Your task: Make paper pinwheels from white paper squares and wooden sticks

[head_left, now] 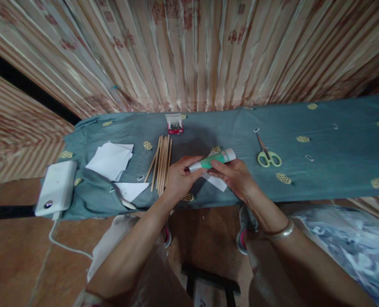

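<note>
Both hands hold a green and white glue stick point(213, 160) level above the blue-grey cloth of a narrow table point(330, 170). My left hand point(179, 179) is closed round the stick's left end. My right hand point(234, 175) grips its middle from the near side, fingers curled. A piece of white paper point(217, 182) lies under my right hand. A bundle of thin wooden sticks point(162, 164) lies just left of my left hand.
A stack of white paper squares point(111, 160) and a folded white triangle point(130, 190) lie at the left. Yellow-handled scissors point(267, 155) rest to the right. A small red box of pins point(175, 124) sits at the back. A white device point(56, 187) with a cable lies on the left end.
</note>
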A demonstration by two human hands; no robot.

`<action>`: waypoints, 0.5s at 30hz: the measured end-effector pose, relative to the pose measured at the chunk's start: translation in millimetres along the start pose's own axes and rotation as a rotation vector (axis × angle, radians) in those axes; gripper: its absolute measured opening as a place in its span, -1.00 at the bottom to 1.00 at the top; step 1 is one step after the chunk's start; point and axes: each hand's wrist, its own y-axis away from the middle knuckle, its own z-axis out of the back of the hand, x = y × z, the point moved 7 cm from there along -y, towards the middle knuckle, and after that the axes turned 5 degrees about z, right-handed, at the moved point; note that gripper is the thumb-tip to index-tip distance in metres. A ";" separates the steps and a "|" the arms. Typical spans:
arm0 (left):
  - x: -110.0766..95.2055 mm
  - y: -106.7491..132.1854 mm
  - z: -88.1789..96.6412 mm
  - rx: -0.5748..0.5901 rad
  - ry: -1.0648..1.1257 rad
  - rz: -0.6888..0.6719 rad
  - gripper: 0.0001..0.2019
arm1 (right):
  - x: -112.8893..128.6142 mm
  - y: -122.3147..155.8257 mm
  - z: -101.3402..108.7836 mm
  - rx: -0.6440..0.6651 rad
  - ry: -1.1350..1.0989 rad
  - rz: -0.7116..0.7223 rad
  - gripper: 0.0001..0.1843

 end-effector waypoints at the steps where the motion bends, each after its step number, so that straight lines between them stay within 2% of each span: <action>1: 3.3 -2.9 2.6 -0.021 -0.008 0.017 -0.67 | 1.9 -1.2 2.5 0.008 0.046 0.023 -0.55; 4: 9.8 -12.8 15.7 -0.114 -0.086 0.034 -0.66 | 14.8 -1.3 21.7 -0.036 0.265 0.162 -0.59; 6: 8.5 -19.2 25.2 -0.167 -0.192 -0.018 -0.69 | 27.5 4.6 36.4 -0.080 0.514 0.287 -0.67; 8: 5.5 -24.9 30.9 -0.182 -0.355 -0.088 -0.71 | 37.7 14.5 43.7 -0.070 0.803 0.400 -0.76; 11: 1.2 -30.3 33.0 -0.177 -0.621 -0.196 -0.74 | 43.2 31.9 41.6 0.040 1.106 0.558 -0.80; 15: -12.2 -24.2 23.3 -0.163 -0.901 -0.375 -0.68 | 36.8 50.1 33.5 0.197 1.268 0.733 -0.77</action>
